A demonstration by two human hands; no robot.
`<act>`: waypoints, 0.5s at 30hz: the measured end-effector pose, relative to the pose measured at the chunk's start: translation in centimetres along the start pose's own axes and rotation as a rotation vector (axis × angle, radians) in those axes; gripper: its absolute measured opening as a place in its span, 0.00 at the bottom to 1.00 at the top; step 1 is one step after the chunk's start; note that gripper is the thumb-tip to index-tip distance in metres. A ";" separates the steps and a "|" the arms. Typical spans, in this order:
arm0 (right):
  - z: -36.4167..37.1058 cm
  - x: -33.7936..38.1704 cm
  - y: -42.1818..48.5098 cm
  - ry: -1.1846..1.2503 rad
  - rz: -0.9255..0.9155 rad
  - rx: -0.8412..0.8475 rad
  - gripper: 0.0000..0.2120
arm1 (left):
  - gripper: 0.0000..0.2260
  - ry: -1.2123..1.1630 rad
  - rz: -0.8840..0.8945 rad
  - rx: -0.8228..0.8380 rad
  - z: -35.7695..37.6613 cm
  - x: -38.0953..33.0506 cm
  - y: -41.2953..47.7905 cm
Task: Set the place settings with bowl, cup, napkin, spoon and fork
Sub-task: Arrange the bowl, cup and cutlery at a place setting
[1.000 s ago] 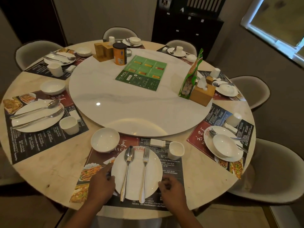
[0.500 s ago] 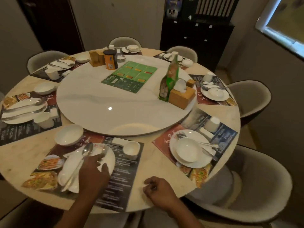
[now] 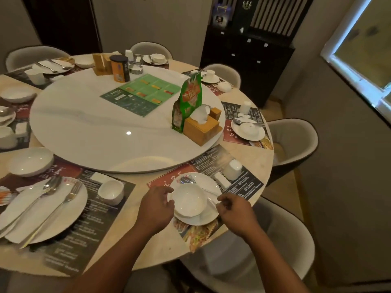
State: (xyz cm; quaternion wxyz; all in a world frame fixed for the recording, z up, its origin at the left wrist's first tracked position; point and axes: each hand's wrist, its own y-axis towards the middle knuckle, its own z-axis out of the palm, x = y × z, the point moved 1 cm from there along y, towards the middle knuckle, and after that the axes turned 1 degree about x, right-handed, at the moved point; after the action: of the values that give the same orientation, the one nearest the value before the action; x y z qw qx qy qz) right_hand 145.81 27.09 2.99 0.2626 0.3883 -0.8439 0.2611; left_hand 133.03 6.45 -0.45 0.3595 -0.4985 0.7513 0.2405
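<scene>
A white bowl (image 3: 189,200) sits on a white plate (image 3: 211,216) on the placemat in front of me. A spoon and fork (image 3: 186,179) lie under the bowl, their heads poking out at the far side. My left hand (image 3: 155,205) touches the bowl's left rim, fingers apart. My right hand (image 3: 234,210) hovers at the plate's right edge, fingers curled near the cutlery handles. An upturned white cup (image 3: 232,169) and a folded napkin (image 3: 222,180) lie beyond the plate. To the left is a laid setting: plate (image 3: 80,199), spoon (image 3: 45,190), fork (image 3: 69,195), cup (image 3: 111,191), bowl (image 3: 30,161).
A white turntable (image 3: 84,132) fills the table's middle, carrying a wooden tissue box (image 3: 201,130), a green packet (image 3: 187,102), a green menu (image 3: 143,94) and an orange tin (image 3: 119,68). More settings ring the table. Grey chairs (image 3: 292,140) stand around it; one is right below my hands.
My view has swung right from the laid setting to the one beside it. Both hands left that plate and now sit on either side of the bowl on this plate.
</scene>
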 end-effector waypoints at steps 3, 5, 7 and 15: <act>-1.3 -0.3 3.2 -0.042 -0.024 -0.011 0.09 | 0.15 -0.039 -0.001 -0.001 1.7 -0.4 2.2; -2.2 -1.0 5.4 -0.082 -0.024 -0.043 0.11 | 0.14 -0.065 0.003 -0.001 2.7 -1.0 3.9; -3.0 -1.7 7.5 -0.128 -0.020 -0.059 0.13 | 0.12 -0.073 -0.007 -0.004 3.8 -1.7 5.4; -5.8 -4.1 15.0 -0.329 -0.059 -0.153 0.22 | 0.13 -0.016 -0.010 0.019 7.2 -4.5 9.4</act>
State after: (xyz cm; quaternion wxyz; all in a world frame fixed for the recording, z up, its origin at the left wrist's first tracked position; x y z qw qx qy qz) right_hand 137.59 41.41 0.99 0.1572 0.4291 -0.8812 0.1211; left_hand 127.59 17.87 -1.37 0.3714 -0.4968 0.7483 0.2353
